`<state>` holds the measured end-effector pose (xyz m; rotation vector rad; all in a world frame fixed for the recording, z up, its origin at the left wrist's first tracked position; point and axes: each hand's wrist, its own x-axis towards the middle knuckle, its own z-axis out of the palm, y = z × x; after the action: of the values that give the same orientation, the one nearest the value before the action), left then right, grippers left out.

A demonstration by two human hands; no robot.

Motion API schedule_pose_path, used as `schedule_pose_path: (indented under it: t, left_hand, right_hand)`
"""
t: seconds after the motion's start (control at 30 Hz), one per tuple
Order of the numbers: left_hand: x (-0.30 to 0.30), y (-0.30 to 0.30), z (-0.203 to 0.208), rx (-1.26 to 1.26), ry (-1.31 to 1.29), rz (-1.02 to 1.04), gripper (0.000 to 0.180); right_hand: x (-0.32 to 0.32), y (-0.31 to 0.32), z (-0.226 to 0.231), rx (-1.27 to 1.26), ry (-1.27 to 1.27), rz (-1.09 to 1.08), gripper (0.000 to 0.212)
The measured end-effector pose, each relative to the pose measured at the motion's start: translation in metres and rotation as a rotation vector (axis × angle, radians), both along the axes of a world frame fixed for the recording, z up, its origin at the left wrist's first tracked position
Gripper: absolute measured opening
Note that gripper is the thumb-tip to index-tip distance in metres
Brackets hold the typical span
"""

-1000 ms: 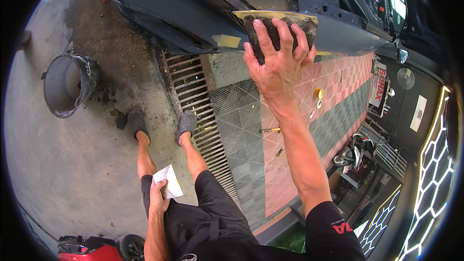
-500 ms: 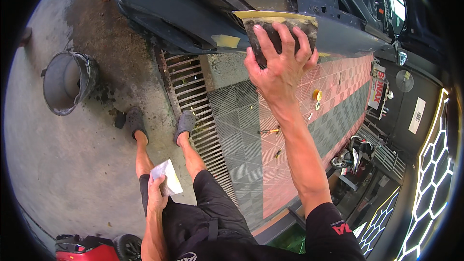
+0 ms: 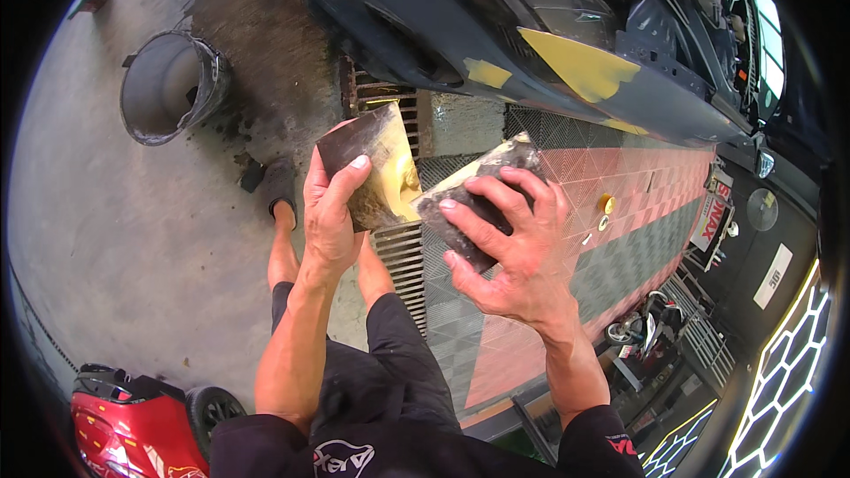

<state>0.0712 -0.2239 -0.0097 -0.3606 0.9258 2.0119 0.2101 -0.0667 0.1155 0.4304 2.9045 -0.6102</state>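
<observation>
In front of me my left hand (image 3: pixel 329 212) grips a thin flat plate (image 3: pixel 347 149), dark on one side, with wet-looking yellow putty (image 3: pixel 397 168) smeared across it. My right hand (image 3: pixel 527 261) is closed round a wide, dark, stained spreader (image 3: pixel 512 159) with yellowish residue along its edge. A lower corner of the spreader meets or overlaps the putty-covered corner of the plate. Beyond both hands, a broad yellow putty patch (image 3: pixel 575 66) lies on the dark car bumper (image 3: pixel 425 26), with a smaller yellow patch (image 3: pixel 487 73) to its left.
A black bucket (image 3: pixel 168 88) stands on the concrete at left. Below the hands a floor grate (image 3: pixel 403 270) borders red and grey tiles. A yellow tape roll (image 3: pixel 606 204) lies at right, and a red ride-on toy car (image 3: pixel 124 425) is at lower left.
My right hand has come down off the bumper with the spreader, uncovering the yellow patch. My left hand has risen from my lap with the plate to meet it. The view has shifted.
</observation>
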Motion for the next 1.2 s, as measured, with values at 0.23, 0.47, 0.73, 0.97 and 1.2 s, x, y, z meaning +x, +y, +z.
schedule_pose_path:
  t: [0.23, 0.47, 0.73, 0.97, 1.2]
  left_hand:
    - [-0.018, -0.023, 0.008, -0.193, 0.163, 0.166, 0.053]
    - [0.006, -0.104, -0.019, -0.379, 0.114, 0.015, 0.057]
    - [0.051, -0.162, -0.056, -0.454, -0.023, -0.02, 0.052]
    - [0.063, -0.16, -0.055, -0.438, -0.07, -0.042, 0.053]
    - [0.068, -0.155, -0.057, -0.454, -0.072, -0.052, 0.056]
  right_hand:
    - [-0.002, 0.016, -0.001, 0.171, -0.067, 0.008, 0.057]
    - [-0.027, 0.094, -0.061, 0.733, 0.229, -0.239, 0.052]
    - [-0.04, 0.109, -0.088, 0.771, 0.256, -0.269, 0.052]
    - [-0.036, 0.109, -0.089, 0.799, 0.226, -0.263, 0.052]
    - [-0.038, 0.111, -0.088, 0.818, 0.241, -0.264, 0.05]
